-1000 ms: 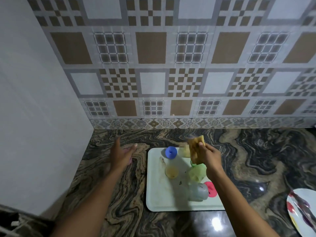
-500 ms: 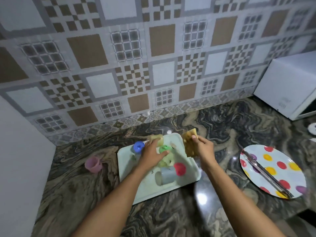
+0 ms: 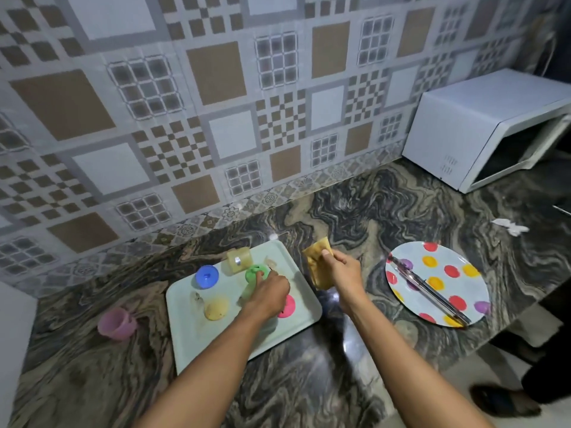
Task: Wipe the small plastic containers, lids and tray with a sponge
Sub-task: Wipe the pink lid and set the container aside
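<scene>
Single head-worn view. I am looking forward and down along my forearms onto the marble counter, standing close against it. The frame is sitting tilted, so the tiled wall is filling the upper half; the tray is lying near, low and left of centre, and the microwave is closing the right edge.

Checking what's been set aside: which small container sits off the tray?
The pink container, alone on the counter left of the tray; the rest, like the blue-lidded container and green container, sit on the tray.
</scene>
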